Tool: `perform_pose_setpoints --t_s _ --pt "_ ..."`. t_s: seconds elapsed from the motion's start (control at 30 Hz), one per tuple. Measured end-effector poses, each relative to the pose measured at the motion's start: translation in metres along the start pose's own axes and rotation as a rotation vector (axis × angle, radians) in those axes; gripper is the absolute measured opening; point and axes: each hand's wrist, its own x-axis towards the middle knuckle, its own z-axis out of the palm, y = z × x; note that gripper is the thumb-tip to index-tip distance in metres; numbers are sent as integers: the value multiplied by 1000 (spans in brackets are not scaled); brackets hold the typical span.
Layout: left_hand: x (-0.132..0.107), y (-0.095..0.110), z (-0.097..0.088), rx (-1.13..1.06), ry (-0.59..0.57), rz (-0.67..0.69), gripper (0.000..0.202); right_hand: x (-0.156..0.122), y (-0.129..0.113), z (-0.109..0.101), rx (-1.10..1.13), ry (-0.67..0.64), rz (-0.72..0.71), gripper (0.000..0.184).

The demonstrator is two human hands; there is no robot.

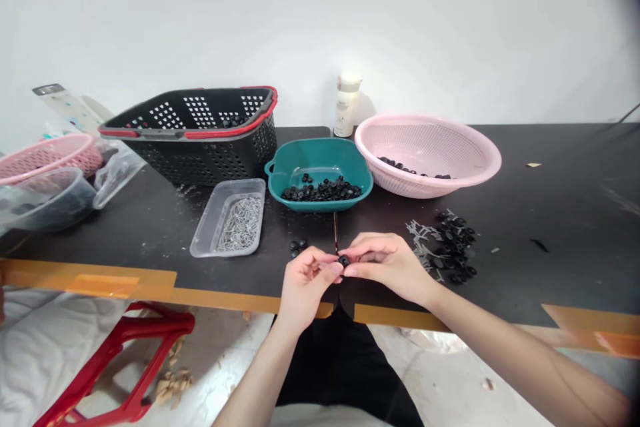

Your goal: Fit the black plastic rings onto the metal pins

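Near the table's front edge, my left hand (313, 275) pinches a small black round plastic part (343, 260) between thumb and fingertips. My right hand (383, 263) meets it from the other side, thumb and forefinger closed on the same part. Whether a metal pin is in it I cannot make out. A few like black parts (295, 248) lie just left of my hands. To the right is a pile of black parts (455, 247) with silver metal pins (425, 240). Behind my hands stands a green basin (320, 147) holding many black parts.
A clear plastic tub (205, 230) of silver pins stands left of the basin. A black basket (210, 157), a pink colander (430, 180) and a white bottle (347, 107) are farther back. A red stool (135, 333) is below left, beside a person's light clothing (55, 347).
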Motion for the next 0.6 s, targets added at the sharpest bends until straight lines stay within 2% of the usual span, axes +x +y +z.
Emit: perform_pose_setpoints --t_s 0.4,0.6 --pt "2 -2 -1 -2 20 34 33 0 3 1 55 -40 101 22" --pt "3 -7 0 -77 48 145 47 2 1 -2 19 -169 143 21"
